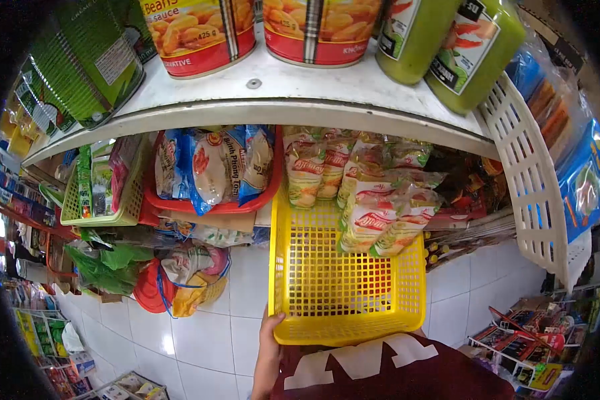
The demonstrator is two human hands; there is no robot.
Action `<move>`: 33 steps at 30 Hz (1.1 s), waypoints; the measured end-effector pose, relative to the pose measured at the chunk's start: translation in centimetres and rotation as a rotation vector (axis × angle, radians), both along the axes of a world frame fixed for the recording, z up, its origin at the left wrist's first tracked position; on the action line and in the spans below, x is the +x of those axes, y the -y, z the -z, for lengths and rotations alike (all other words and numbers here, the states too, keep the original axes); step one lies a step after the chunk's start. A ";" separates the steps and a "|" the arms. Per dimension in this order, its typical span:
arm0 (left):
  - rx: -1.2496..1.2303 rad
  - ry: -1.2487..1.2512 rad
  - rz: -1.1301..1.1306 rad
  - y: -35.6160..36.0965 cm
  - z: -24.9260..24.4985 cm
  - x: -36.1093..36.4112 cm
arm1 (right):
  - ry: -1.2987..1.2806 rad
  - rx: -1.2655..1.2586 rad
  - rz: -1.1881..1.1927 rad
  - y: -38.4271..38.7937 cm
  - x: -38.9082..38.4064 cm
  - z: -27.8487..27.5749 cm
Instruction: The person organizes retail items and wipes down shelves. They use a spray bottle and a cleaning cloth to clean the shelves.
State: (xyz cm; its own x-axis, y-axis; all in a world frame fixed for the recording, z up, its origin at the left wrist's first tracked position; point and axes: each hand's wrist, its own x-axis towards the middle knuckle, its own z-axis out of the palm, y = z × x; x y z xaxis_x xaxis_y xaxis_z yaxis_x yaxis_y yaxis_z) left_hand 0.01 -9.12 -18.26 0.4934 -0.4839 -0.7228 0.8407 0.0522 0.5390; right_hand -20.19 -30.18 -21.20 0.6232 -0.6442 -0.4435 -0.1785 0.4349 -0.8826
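A yellow plastic basket (413,293) with a grid bottom is tilted in front of me, its far end up at the lower shelf. My left hand (271,331) grips its near left corner, thumb on the rim and the other fingers hidden below. Only a sliver of my right hand (419,332) shows by the near right corner; its fingers are hidden behind the basket. Several pale packets with red lettering and green edges (373,217) are bunched at the basket's far right part, and more similar packets (305,170) stand behind them. The near part of the grid is bare.
Above hangs a white shelf edge (247,117) carrying bean cans (320,33) and green sauce bottles (477,53). To the left are a red basket (273,190) of cracker bags and a light green basket (103,220). A white perforated rack (537,193) juts out at right.
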 end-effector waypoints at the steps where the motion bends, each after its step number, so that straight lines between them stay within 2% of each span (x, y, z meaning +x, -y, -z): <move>1: -0.013 0.026 -0.036 0.7 -0.3 0.3 | -0.030 -0.058 -0.047 0.2 0.1 -0.2; 4: -0.052 0.103 -0.135 3.1 -1.6 1.2 | -0.124 -0.287 -0.201 0.9 0.5 -0.5; 9: -0.112 0.137 -0.168 5.2 -0.3 2.7 | -0.092 -0.670 -0.295 2.2 2.4 -2.2; 13: -0.086 0.147 -0.125 6.1 -1.2 3.4 | 0.558 0.772 0.318 3.1 2.9 -0.2; 17: -0.104 0.165 -0.106 6.1 -1.8 3.3 | 0.608 0.861 0.342 3.2 2.7 0.1; 20: -0.107 0.191 -0.089 5.9 -1.3 3.5 | 0.414 0.450 0.257 3.1 0.4 1.9; 23: -0.122 0.194 -0.097 5.7 -0.9 3.3 | -0.204 -0.056 0.125 6.1 -2.9 3.0; 25: -0.151 0.190 -0.101 5.8 -0.9 3.4 | -0.483 -0.440 -0.263 8.1 -1.7 -4.6; 27: -0.160 0.205 -0.102 5.7 -0.4 3.4 | -0.814 -0.848 -0.202 8.9 -1.1 -8.4; 28: -0.162 0.212 -0.097 5.6 -0.2 3.5 | -0.472 -0.883 0.018 9.5 -0.4 -9.3; 29: -0.164 0.216 -0.087 5.5 0.0 3.5 | -0.473 -0.783 0.086 9.2 1.6 -13.2; 30: -0.165 0.214 -0.084 5.4 -0.1 3.5 | -0.518 -1.281 0.039 11.2 1.7 -12.8; 31: -0.168 0.212 -0.082 5.5 -0.3 3.5 | -0.489 -1.255 0.084 12.2 3.0 -13.7; 33: -0.162 0.215 -0.072 5.4 -0.1 3.5 | -0.510 -1.499 0.158 15.3 5.8 -12.7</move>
State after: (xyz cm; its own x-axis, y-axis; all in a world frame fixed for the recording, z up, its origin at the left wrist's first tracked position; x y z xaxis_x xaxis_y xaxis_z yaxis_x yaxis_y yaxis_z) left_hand 3.54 -14.51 -18.16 0.6643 -0.5425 -0.5142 0.6992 0.2079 0.6840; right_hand -14.44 -45.48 -8.50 0.5018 -0.7116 0.4918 -0.6158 -0.6932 -0.3745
